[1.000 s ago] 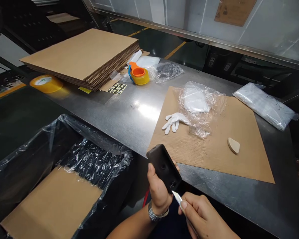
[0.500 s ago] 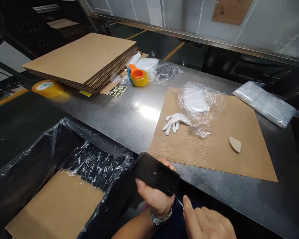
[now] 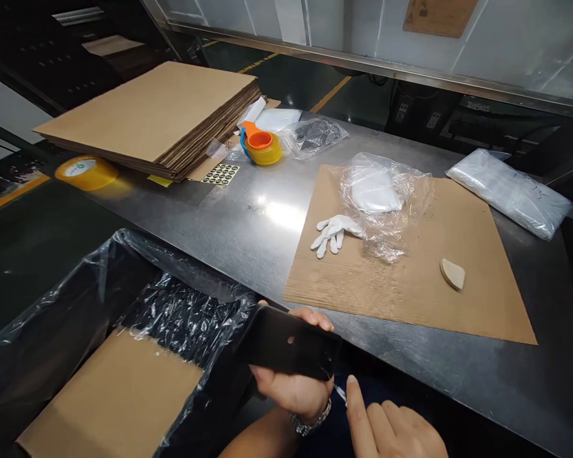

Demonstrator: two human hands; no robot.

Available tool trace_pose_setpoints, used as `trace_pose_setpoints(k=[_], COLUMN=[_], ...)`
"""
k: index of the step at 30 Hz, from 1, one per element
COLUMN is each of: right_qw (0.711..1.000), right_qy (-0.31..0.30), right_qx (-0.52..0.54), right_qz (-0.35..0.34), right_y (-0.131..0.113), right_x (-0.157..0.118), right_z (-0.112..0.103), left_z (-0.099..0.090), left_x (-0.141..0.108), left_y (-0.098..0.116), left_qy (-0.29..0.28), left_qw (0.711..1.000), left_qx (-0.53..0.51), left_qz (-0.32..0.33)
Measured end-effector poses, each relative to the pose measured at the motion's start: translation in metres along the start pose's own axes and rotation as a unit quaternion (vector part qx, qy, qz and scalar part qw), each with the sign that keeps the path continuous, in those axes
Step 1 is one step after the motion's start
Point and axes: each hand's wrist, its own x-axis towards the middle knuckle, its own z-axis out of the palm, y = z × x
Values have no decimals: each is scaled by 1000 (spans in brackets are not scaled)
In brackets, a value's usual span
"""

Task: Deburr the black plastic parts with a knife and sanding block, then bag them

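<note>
My left hand [image 3: 293, 391] is closed around a black, shallow rectangular plastic piece [image 3: 272, 343] with a small hole near its middle. The piece is held tilted in front of the bench edge. My right hand [image 3: 394, 429] is closed, its index finger stretched along a thin tool with a pale, slim blade [image 3: 340, 393]. The blade tip lies at the near right corner of the black piece; whether it touches is unclear. The tool's handle is hidden in my fingers. On the cardboard sheet [image 3: 482, 305] beyond are a white glove [image 3: 335, 232] and a beige wedge-shaped block [image 3: 452, 274].
A steel bench [image 3: 210, 229] carries stacked cardboard [image 3: 148, 114], a tape dispenser [image 3: 262, 146], a tape roll [image 3: 86, 172], a sticker sheet [image 3: 222, 173], clear plastic bags [image 3: 386, 191] and a wrapped packet [image 3: 510, 191]. At left stands a bin lined with black plastic [image 3: 90, 273], cardboard [image 3: 109, 394] inside.
The black piece has tilted in my left hand and moved slightly left. My right hand and the thin blade have shifted a little left. The view has turned slightly.
</note>
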Motion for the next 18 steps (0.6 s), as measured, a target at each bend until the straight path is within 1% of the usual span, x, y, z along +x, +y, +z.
trace_pose_setpoints(k=[5,11,18], right_qw=[1000,1000,1000], right_qy=[6,1,-6], right_qx=[8,-2,-1], right_qz=[13,-2,0], right_y=[0,0,-1], right_x=[0,-2,-5], right_z=[1,3,5], left_z=[1,1,0], left_x=[0,-1,-1], left_y=[0,-2,0], left_qy=[12,0,9], left_qw=[1000,999,1000], left_qx=[14,14,20], left_qz=[11,31,14])
